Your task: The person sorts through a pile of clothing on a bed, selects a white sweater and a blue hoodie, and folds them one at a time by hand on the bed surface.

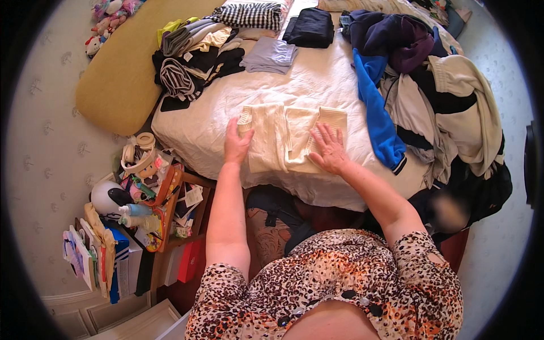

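A cream knitted garment [267,144], partly folded, lies flat near the front edge of the bed. My left hand [237,142] is at its left edge by the ribbed band, thumb and fingers apart; whether the fingers pinch the knit cannot be told. My right hand [329,148] rests palm down with spread fingers on the garment's right part. Beyond it on the white bed cover [314,87] lie a folded light grey garment [270,55] and a folded black garment [310,27].
Piled clothes [195,59] and a black phone-like object [174,103] lie at the left; a blue sleeve [374,114] and a heap of clothes [463,93] are at the right. A cluttered wooden shelf unit [172,208] stands left of the bed.
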The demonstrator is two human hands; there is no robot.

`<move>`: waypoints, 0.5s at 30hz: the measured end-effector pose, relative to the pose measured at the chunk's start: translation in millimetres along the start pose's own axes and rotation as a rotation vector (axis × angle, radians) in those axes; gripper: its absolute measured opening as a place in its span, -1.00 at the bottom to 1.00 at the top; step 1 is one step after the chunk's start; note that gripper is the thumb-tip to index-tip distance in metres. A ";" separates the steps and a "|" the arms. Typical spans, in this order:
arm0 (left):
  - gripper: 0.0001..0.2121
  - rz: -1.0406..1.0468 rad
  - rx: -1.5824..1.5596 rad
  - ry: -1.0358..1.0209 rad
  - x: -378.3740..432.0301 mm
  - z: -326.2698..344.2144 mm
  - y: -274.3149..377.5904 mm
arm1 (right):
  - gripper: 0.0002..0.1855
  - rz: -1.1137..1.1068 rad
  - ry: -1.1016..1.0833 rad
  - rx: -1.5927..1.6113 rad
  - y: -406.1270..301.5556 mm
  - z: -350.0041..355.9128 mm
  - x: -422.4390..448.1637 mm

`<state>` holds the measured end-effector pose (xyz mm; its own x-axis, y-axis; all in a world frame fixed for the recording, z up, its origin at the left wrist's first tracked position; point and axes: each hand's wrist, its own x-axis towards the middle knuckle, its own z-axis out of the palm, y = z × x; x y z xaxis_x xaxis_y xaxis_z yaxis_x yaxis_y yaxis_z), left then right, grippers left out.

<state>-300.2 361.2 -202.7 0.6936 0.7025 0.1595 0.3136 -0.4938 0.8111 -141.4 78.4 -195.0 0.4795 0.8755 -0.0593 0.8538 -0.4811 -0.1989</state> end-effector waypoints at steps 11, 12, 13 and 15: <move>-0.33 -0.558 -0.230 -0.233 -22.5 9.7 15.1 | -0.21 -0.430 -0.036 -0.022 -55.0 23.8 -7.6; -0.36 -0.559 -0.215 -0.249 -25.1 8.0 13.0 | -0.24 -0.447 0.026 0.085 -56.1 29.9 -7.8; -0.39 -0.555 -0.200 -0.272 -25.0 8.3 18.5 | -0.26 -0.438 0.014 0.103 -59.4 18.2 -8.1; -0.45 -0.540 -0.549 -0.404 -27.6 6.9 32.0 | -0.30 -0.419 -0.012 0.142 -62.3 -6.2 -13.6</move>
<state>-304.8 322.4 -185.0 0.7499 0.4825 -0.4526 0.3808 0.2446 0.8917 -199.8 96.2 -175.7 0.0946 0.9946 0.0436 0.9373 -0.0742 -0.3406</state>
